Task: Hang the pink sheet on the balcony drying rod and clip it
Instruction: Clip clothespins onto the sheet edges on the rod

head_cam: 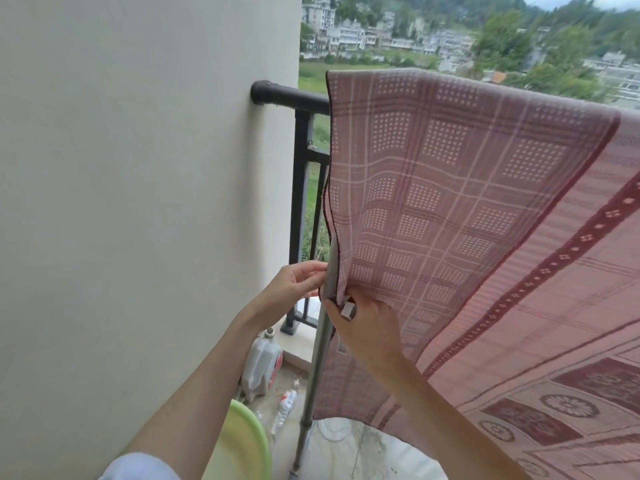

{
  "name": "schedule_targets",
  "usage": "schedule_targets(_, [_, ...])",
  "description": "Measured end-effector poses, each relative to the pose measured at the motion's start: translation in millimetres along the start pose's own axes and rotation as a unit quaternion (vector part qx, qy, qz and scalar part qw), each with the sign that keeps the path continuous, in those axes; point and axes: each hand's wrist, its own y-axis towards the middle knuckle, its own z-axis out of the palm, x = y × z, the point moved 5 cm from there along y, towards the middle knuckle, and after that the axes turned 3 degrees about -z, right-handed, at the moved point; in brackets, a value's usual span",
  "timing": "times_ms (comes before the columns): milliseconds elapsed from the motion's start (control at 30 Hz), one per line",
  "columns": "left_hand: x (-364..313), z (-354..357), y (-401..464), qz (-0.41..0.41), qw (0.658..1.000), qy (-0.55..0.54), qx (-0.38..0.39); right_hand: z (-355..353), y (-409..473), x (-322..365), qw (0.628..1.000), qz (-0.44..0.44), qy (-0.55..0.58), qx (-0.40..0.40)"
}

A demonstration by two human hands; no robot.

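White clip [348, 309] sits pinched in our right hand [367, 327] at the pink sheet [450, 188] edge, against the grey drying rod [317, 351]; left hand [294, 285] just beside it, fingers curled at the hem. Sheet drapes up and right from the hands. Risk: clip catches cloth only, misses rod, so wind lifts that corner toward the black railing [304, 161] beyond.
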Motion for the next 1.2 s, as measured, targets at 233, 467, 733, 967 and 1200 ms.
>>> schedule_targets(233, [9.3,-22.0,4.3,0.028,0.998,0.012,-0.049,-10.1,-20.3,11.3,0.984,-0.058,-0.091,-0.142])
schedule_targets(467, [12.8,-26.1,2.7,0.045,0.999,0.024,-0.016,7.9,-16.2,43.3,0.976,-0.034,-0.155,-0.148])
schedule_targets(733, [6.9,-27.9,2.5,0.039,0.997,-0.001,0.070,24.3,-13.5,38.3,0.983,0.003,-0.145,-0.115])
schedule_targets(967, [-4.4,-29.3,5.0,0.076,0.994,0.047,0.063,32.2,-18.1,33.6,0.994,0.087,-0.045,-0.055])
schedule_targets(1200, [-2.3,-30.8,3.2,0.079,0.988,0.135,0.015,40.3,-50.2,27.6,0.727,0.433,0.498,-0.190])
